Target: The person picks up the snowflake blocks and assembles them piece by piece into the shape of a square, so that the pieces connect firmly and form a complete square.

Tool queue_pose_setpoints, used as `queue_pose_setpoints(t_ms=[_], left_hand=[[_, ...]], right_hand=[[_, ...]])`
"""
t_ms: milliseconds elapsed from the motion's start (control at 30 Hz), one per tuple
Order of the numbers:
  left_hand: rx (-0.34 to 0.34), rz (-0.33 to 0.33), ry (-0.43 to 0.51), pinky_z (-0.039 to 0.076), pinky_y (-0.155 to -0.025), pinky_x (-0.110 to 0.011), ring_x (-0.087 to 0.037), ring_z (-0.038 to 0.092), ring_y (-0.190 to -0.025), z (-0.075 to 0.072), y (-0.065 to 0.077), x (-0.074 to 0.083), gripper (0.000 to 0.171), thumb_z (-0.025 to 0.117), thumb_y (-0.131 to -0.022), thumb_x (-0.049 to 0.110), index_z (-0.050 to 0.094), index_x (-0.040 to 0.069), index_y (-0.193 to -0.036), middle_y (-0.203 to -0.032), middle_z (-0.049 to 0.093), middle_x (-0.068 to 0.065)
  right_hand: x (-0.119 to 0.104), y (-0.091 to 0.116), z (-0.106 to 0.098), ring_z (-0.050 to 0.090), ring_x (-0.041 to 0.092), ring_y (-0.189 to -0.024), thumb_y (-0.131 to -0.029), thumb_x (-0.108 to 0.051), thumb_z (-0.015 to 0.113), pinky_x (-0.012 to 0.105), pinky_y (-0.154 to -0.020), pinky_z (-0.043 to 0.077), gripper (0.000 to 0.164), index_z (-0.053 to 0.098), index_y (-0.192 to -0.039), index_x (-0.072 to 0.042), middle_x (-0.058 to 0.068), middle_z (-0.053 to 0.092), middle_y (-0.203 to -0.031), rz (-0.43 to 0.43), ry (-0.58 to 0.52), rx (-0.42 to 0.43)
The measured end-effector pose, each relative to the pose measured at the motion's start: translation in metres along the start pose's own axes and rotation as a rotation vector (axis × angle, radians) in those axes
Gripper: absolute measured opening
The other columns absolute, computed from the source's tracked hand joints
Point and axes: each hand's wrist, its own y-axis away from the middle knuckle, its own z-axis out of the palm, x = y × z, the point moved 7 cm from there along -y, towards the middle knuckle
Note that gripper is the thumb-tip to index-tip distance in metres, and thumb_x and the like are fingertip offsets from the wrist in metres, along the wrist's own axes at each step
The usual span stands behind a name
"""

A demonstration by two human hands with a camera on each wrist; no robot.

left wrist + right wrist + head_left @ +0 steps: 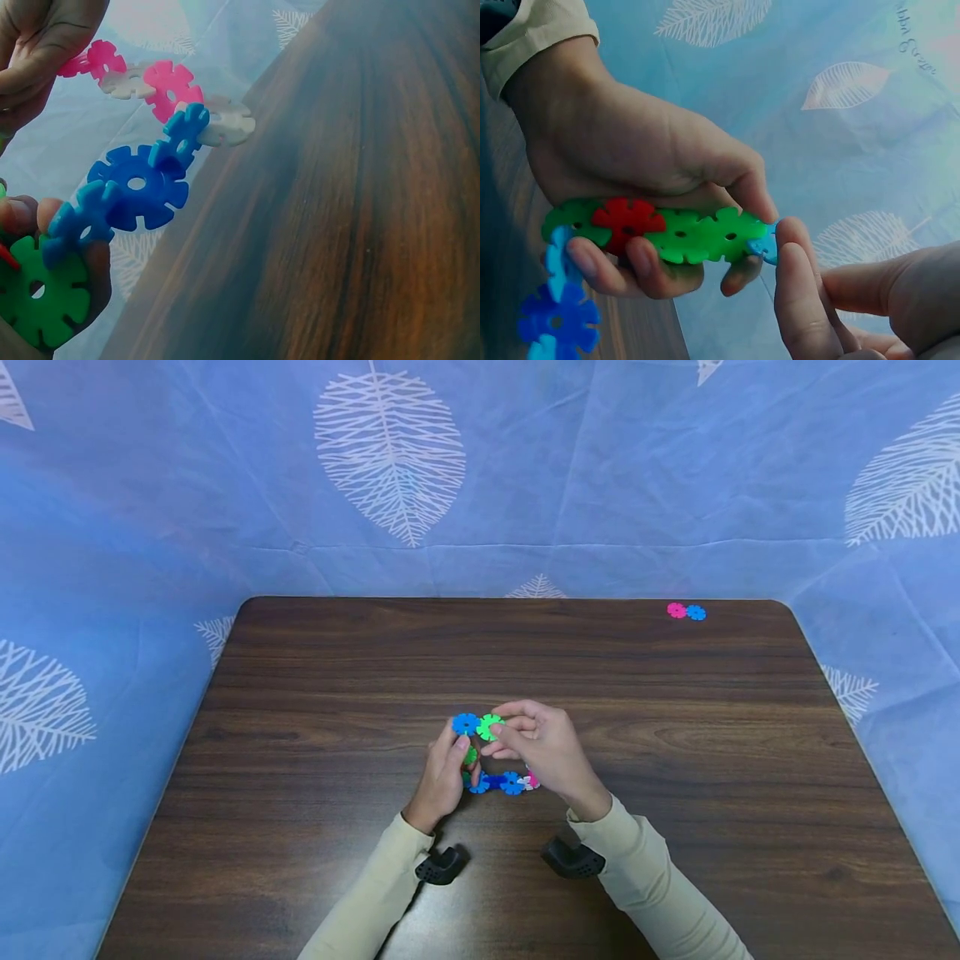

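My left hand (pixel 441 777) grips a chain of interlocking notched plastic discs. In the right wrist view its fingers curl round a red disc (pixel 620 215) and green discs (pixel 682 238). A blue disc (pixel 460 719) stands above the left fingertips. Joined beside it is a light green disc (pixel 487 722), pinched between thumb and finger of my right hand (pixel 551 750). Lower down, the chain continues through blue discs (pixel 120 199), white discs (pixel 232 124) and pink discs (pixel 165 79). The right fingers hide part of the light green disc.
A pink disc (pixel 677 610) joined to a blue disc (pixel 697 612) lies at the far right edge of the dark wooden table (pixel 337 652). Behind the table hangs a blue cloth (pixel 525 460) with white leaf prints. Black wrist devices (pixel 573 860) sit at both sleeves.
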Motion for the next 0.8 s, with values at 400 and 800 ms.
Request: queue_pose_setpoints(t_ms=[400, 800], left_hand=[[0.084, 0.170, -0.086, 0.041, -0.039, -0.019, -0.026, 0.046, -0.038, -0.007, 0.000, 0.037, 0.029, 0.026, -0.102, -0.002, 0.045, -0.009, -0.081, -0.047, 0.047, -0.019], [0.089, 0.196, -0.158, 0.037, -0.039, -0.013, -0.022, 0.045, -0.036, -0.006, 0.004, 0.034, 0.025, 0.030, -0.100, -0.003, 0.050, -0.008, -0.086, -0.044, 0.048, -0.017]], right_hand=[[0.003, 0.000, 0.003, 0.072, 0.023, -0.073, -0.092, -0.006, 0.059, 0.030, -0.068, 0.059, 0.032, 0.055, -0.119, 0.010, 0.027, 0.068, -0.102, 0.068, -0.046, 0.007], [0.005, 0.001, 0.004, 0.071, 0.021, -0.066, -0.091, -0.002, 0.059, 0.029, -0.064, 0.059, 0.028, 0.058, -0.114, 0.014, 0.032, 0.067, -0.098, 0.071, -0.090, 0.008]])
